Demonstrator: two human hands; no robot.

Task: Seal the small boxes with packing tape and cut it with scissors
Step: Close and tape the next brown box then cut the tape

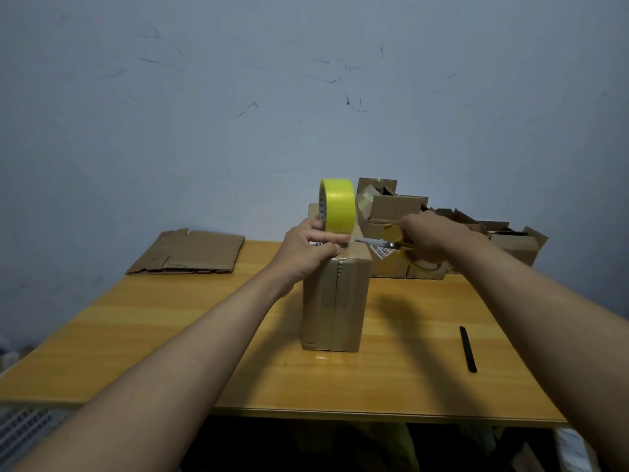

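At the far left of the wooden table [170,335] lies one flattened sheet of cardboard [190,252], alone near the wall. Next comes my left hand [308,253], arm stretched forward, fingers curled round the lower rim of the single yellow roll of tape [337,206], which I hold on edge above the top back corner of the one upright box [335,301]. That box stands in the middle of the table, a seam running down its near face under glossy tape. The short run of tape between roll and box is clear and hard to make out; my thumb and knuckles cover where it meets the lid. Just to the right, the one pair of scissors [384,244] reaches in level, its blade tip close to the roll's underside. My right hand [429,240] grips the yellow handles, fingers wrapped through the loops, which my hand mostly hides, so I cannot tell how far the blades are parted. Behind it sits a heap of opened boxes [476,240], overlapping so much that I cannot count them. Near the right front lies one thin black strip [468,349], well apart from everything else.
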